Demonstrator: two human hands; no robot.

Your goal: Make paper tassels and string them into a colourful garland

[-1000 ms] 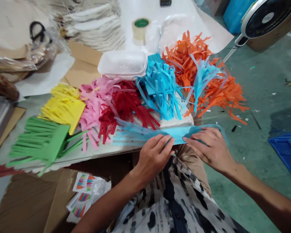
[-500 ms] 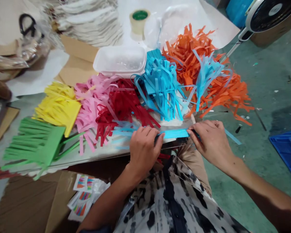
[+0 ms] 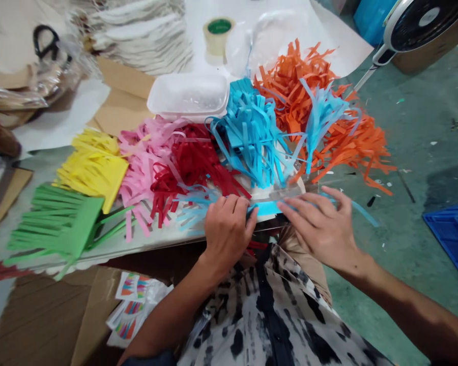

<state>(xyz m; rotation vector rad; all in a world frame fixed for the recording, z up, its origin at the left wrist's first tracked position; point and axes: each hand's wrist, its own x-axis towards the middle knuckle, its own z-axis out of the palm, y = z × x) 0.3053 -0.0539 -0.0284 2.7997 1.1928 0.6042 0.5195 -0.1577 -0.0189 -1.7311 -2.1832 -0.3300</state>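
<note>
A light blue fringed paper strip (image 3: 267,208) lies along the table's front edge, its fringe spreading left. My left hand (image 3: 228,226) is closed round its left part, thumb pressed to the fingers. Flat on the strip's right part rests my right hand (image 3: 320,226), fingers stretched out. Behind them is a pile of blue fringed paper (image 3: 254,132). Dark red fringe (image 3: 194,162) and pink fringe (image 3: 147,157) lie left of it, with yellow fringe (image 3: 93,165) and green fringe (image 3: 57,218) farther left. Orange fringe (image 3: 297,86) sits at the right, a loose light blue bunch (image 3: 322,114) on it.
A clear plastic box (image 3: 189,95) and a tape roll (image 3: 218,36) stand behind the piles. Black-handled scissors (image 3: 46,41) lie at the back left. A fan (image 3: 423,23) is at the top right, a blue crate (image 3: 452,239) on the floor at right.
My right hand has shifted left along the blue strip, and its fingers have gone from a pinch at the end to lying stretched over it. My left hand has stayed in place.
</note>
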